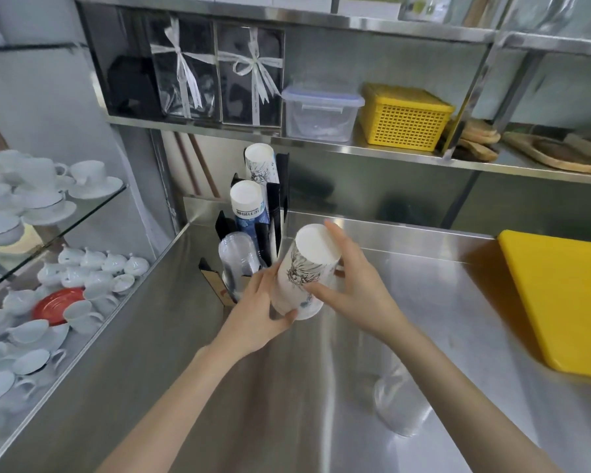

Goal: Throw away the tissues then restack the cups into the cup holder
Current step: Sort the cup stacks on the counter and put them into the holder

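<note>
Steel counter [321, 387] runs from the near edge to a raised back lip; its near and middle stretch lies open. A clear plastic cup stack [398, 401] lies on its side there, apart from both forearms. Further in, both hands hold an inverted white printed cup stack [302, 271], tilted, base up. The left hand [256, 315] wraps its fingers around the lower rim; the right hand [352, 285] grips the side with thumb in front and fingers behind. Just left stands the black cup holder [273, 206]: the near slot holds clear cups [238, 257], the middle a blue-printed stack [248, 203], the far one white printed cups [260, 162]. A yellow board [556, 298] lies at the right edge. No tissues are visible.
</note>
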Available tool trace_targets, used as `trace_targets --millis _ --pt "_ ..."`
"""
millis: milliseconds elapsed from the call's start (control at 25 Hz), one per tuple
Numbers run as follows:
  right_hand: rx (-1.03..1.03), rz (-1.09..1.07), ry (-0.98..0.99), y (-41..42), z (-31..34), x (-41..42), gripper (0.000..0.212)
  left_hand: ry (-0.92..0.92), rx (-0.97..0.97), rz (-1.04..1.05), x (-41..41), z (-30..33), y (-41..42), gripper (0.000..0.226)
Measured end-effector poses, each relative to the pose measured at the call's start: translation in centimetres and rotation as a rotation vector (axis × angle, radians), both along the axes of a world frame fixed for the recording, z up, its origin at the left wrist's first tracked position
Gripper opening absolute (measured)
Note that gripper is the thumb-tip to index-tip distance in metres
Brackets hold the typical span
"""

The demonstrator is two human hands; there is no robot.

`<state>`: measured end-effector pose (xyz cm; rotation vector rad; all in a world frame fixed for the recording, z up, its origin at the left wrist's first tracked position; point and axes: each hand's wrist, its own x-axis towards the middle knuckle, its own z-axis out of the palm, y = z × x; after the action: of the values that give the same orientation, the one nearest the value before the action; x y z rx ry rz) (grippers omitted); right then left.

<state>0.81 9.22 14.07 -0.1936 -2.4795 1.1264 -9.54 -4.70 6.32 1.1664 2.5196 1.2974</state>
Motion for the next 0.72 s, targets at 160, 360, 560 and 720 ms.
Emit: trace_targets --millis 160,360,560,720 --pt "0.056 0.021 0.045 -0.4 2.7 -2.6 0.086 0.039 0.026 0.035 -2.6 3.0 0.2 0.084" --pt "0.137 0.026 0.116 0.0 6.2 -6.3 0.085 0.065 0.059 0.084 -6.7 7.4 0.9 0.081" --pt "0.226 0.016 0.176 1.2 9.7 -11.2 0.084 0.114 0.113 0.086 -11.4 12.0 2.1 0.075" --pt "0.291 0.009 0.206 2.6 11.1 -14.9 0.082 0.146 0.088 0.074 -15.5 13.9 3.5 0.071"
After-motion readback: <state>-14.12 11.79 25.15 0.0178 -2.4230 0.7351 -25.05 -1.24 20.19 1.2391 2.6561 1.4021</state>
